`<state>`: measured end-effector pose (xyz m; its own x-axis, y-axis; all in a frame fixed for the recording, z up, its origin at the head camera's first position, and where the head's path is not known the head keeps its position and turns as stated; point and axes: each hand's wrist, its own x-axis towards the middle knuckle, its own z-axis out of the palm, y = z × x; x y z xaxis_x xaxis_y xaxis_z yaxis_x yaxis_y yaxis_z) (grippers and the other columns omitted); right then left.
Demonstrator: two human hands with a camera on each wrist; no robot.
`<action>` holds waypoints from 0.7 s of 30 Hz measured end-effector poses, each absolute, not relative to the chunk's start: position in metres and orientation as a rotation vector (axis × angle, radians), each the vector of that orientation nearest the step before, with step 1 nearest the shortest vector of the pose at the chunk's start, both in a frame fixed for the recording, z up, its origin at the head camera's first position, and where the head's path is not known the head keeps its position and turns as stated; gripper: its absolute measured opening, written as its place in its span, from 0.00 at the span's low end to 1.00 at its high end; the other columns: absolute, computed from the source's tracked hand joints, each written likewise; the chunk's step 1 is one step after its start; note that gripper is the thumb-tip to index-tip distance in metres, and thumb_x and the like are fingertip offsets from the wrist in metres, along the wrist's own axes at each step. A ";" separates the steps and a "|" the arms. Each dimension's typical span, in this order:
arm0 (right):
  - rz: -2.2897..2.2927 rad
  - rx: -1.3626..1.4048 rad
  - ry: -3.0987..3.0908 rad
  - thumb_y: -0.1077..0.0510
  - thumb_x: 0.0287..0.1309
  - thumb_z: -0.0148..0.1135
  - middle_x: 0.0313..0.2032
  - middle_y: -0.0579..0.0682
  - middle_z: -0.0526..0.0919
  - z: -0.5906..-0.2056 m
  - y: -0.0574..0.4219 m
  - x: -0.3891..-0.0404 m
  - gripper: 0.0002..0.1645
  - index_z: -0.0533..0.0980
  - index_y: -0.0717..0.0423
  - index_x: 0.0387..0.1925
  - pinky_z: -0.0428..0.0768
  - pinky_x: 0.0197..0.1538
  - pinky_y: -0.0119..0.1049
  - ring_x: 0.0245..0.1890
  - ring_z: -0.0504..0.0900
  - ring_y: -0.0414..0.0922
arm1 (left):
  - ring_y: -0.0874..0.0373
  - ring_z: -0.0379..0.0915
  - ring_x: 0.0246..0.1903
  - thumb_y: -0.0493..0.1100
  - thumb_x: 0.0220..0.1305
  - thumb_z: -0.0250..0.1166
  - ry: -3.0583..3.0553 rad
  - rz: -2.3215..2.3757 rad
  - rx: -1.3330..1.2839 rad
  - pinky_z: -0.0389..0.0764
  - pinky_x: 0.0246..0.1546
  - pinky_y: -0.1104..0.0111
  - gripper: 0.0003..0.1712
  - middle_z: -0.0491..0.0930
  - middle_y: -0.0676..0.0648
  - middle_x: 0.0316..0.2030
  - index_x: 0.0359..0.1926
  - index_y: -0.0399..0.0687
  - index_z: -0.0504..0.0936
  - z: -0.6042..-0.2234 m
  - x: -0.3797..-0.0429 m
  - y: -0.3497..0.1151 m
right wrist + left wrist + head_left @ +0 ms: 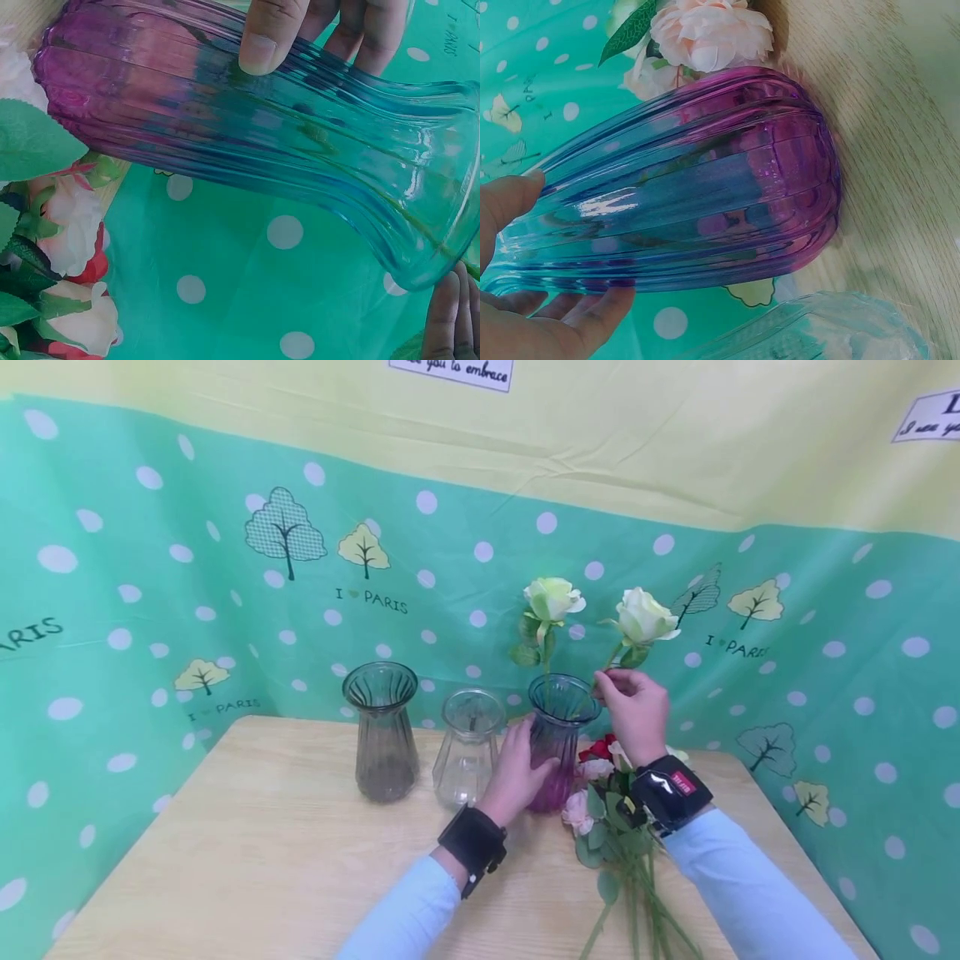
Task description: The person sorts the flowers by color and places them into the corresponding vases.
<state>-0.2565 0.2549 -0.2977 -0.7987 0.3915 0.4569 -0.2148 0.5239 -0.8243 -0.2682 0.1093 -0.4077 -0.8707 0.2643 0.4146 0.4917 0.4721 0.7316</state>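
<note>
A ribbed glass vase (557,739), blue at the neck and purple at the base, stands upright on the table. My left hand (517,774) grips its side, thumb and fingers on opposite sides of the glass (697,187) in the left wrist view. One white rose (553,600) rises out of this vase. With my right hand (636,710) I pinch the stem of a second white rose (645,617) just at the rim. In the right wrist view the stem (409,219) slants down inside the glass, and the right fingertips touch the rim's edge.
Left of the blue-purple vase stand a clear vase (465,760) and a grey vase (384,739). Pink and red roses (577,814) with long stems lie on the table (300,860) under my right forearm. A green dotted cloth (450,568) hangs behind.
</note>
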 end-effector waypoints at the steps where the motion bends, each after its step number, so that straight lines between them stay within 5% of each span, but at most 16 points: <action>1: 1.273 -0.144 -2.154 0.53 0.59 0.62 0.33 0.63 0.85 -0.298 0.254 -0.257 0.16 0.81 0.64 0.39 0.77 0.29 0.19 0.22 0.80 0.29 | 0.45 0.63 0.63 0.44 0.58 0.66 -2.472 -1.353 -0.650 0.67 0.65 0.57 0.42 0.65 0.36 0.61 0.67 0.34 0.57 -0.408 -0.268 0.109; 6: 1.230 -0.123 -2.183 0.52 0.58 0.62 0.32 0.62 0.85 -0.300 0.251 -0.262 0.17 0.81 0.63 0.39 0.76 0.28 0.19 0.21 0.77 0.25 | 0.45 0.63 0.63 0.44 0.58 0.66 -2.469 -1.364 -0.648 0.67 0.65 0.57 0.42 0.65 0.36 0.62 0.67 0.34 0.57 -0.409 -0.269 0.109; 14: 1.013 -0.036 -2.355 0.52 0.60 0.59 0.30 0.57 0.86 -0.299 0.243 -0.267 0.15 0.83 0.60 0.37 0.76 0.31 0.30 0.30 0.83 0.48 | 0.45 0.61 0.64 0.44 0.59 0.65 -2.472 -1.385 -0.650 0.66 0.66 0.57 0.42 0.64 0.36 0.63 0.68 0.35 0.56 -0.409 -0.270 0.110; 21: 0.929 0.031 -2.467 0.53 0.61 0.58 0.29 0.58 0.86 -0.297 0.234 -0.269 0.15 0.82 0.62 0.38 0.79 0.34 0.41 0.30 0.83 0.50 | 0.45 0.61 0.64 0.45 0.59 0.64 -2.476 -1.390 -0.674 0.66 0.66 0.57 0.42 0.63 0.36 0.63 0.68 0.35 0.55 -0.409 -0.269 0.108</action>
